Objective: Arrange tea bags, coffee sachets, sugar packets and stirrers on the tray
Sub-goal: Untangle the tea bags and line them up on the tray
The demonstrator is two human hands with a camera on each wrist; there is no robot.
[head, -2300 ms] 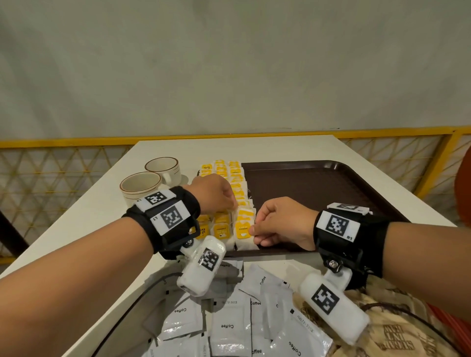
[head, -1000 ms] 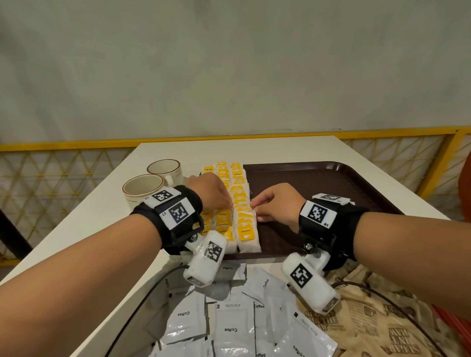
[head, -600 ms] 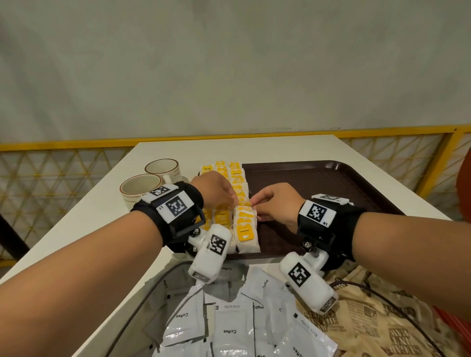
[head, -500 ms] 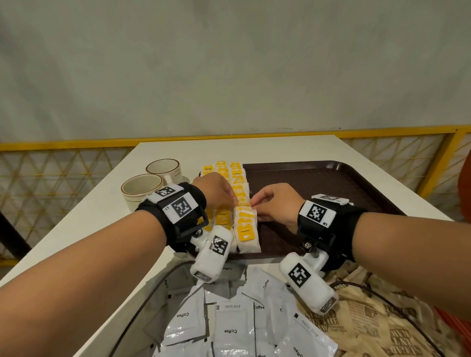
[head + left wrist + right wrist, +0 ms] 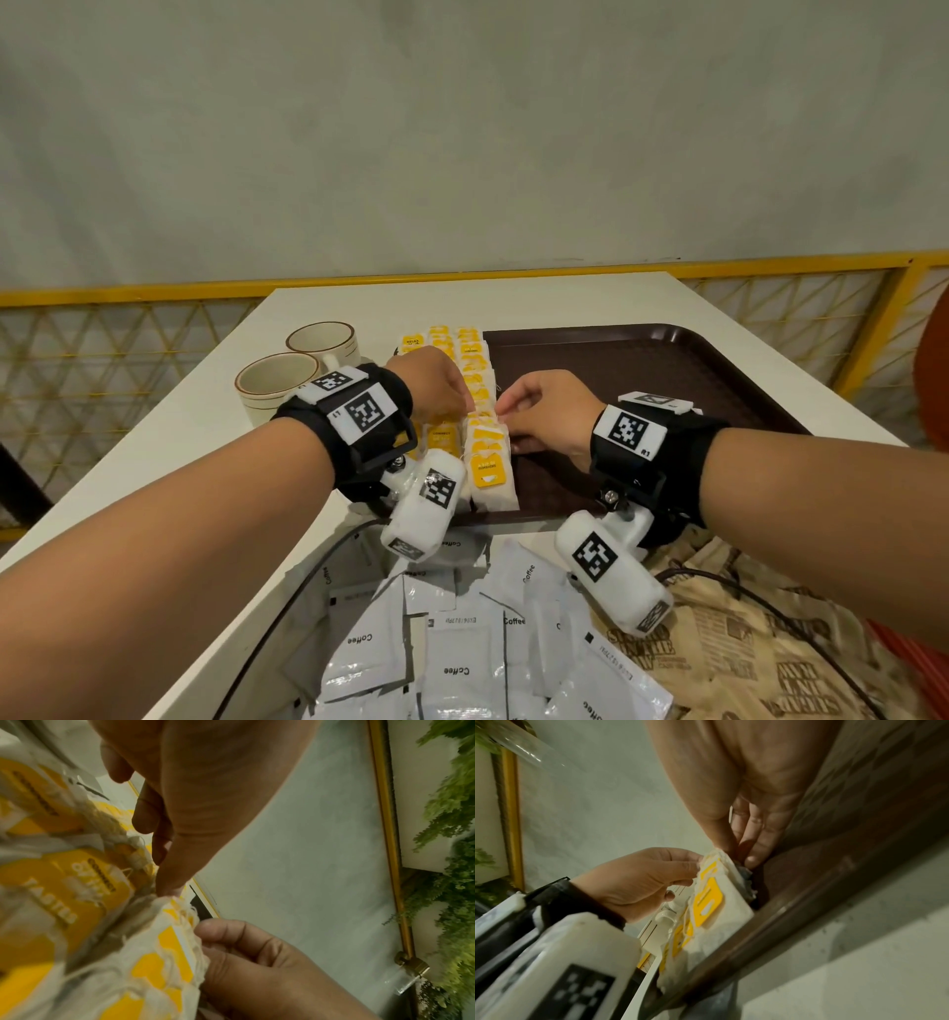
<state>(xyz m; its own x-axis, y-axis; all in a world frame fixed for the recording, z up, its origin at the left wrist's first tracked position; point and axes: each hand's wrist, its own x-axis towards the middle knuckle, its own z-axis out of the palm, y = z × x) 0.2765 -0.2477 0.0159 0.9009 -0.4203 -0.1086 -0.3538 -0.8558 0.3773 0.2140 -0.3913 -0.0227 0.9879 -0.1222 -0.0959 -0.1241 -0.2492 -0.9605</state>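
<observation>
A dark brown tray (image 5: 667, 370) lies on the white table (image 5: 462, 303). Rows of white tea bags (image 5: 485, 462) with yellow tags fill its left side. Both hands meet at the middle of the rightmost row. My left hand (image 5: 464, 406) comes in from the left, and its curled fingertips pinch the top edges of the tea bags (image 5: 85, 902). My right hand (image 5: 506, 408) is on the row's right side. Its thumb lies on top of the tea bags (image 5: 711, 902) and its fingers (image 5: 754, 850) lie against their side. Coffee sachets (image 5: 457, 668) lie heaped near me, off the tray.
Two beige cups (image 5: 280, 383) (image 5: 321, 342) stand left of the tray. A printed brown paper bag (image 5: 744, 658) lies at the near right beside the sachets. A yellow railing (image 5: 128, 295) runs behind the table. The tray's right part is bare.
Over two seconds both hands moved from the near end of the rightmost row to its middle. In the last second the left hand shifted slightly right; the right hand stayed put.
</observation>
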